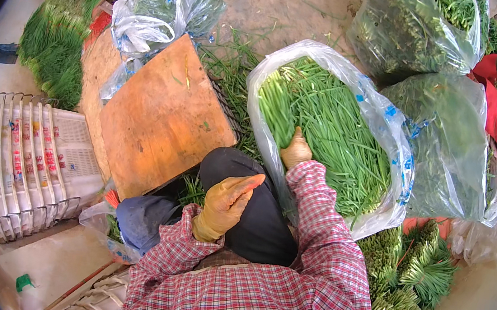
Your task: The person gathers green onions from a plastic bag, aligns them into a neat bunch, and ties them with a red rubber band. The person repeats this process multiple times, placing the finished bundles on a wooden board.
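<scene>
My right hand (pixel 296 151), in a rubber glove, grips the end of a bunch of green chives (pixel 277 112), which looks slightly blurred. That bunch lies along the left side of an open clear plastic bag (pixel 274 71), on top of more loose-lying chives (pixel 343 130). My left hand (pixel 227 204), in a yellow glove stained orange at the fingertips, is raised over my dark-trousered knee (pixel 262 232). Its fingers are drawn together and nothing shows in them. Left of the knee is a bare, tilted wooden board (pixel 166 116).
Filled plastic bags stand at the far left (pixel 173 8) and right (pixel 438 142). Chive bundles lie beside my right side (pixel 405 288) and in a far-left pile (pixel 54 42). A wire rack (pixel 23 163) holds printed paper. Scraps (pixel 237 59) litter the floor. People work at both sides.
</scene>
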{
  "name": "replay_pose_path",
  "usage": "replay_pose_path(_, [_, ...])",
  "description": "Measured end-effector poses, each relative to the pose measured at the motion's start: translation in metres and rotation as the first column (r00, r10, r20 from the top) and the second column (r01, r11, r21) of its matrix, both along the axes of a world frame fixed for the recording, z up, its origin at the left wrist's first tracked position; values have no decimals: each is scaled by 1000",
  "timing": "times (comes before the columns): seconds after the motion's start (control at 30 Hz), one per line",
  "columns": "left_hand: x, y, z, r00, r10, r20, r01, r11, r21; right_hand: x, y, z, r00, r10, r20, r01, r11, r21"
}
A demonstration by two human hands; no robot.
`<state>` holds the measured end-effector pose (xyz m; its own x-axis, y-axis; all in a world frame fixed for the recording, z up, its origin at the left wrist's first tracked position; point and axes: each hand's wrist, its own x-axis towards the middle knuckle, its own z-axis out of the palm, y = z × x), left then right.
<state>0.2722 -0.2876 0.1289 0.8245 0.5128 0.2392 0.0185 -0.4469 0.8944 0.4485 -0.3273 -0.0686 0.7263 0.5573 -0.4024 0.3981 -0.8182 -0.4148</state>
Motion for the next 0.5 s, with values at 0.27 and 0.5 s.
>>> replay_pose_path(0.27, [64,16,-14,980,5,-198,-124,794,-595,24,-90,-3,735,-241,-634,660,466,588])
replay_pose_path(0.5, [185,60,-91,866,31,-499,-134,976,-172,12,-91,5,786,-318,-530,611,525,592])
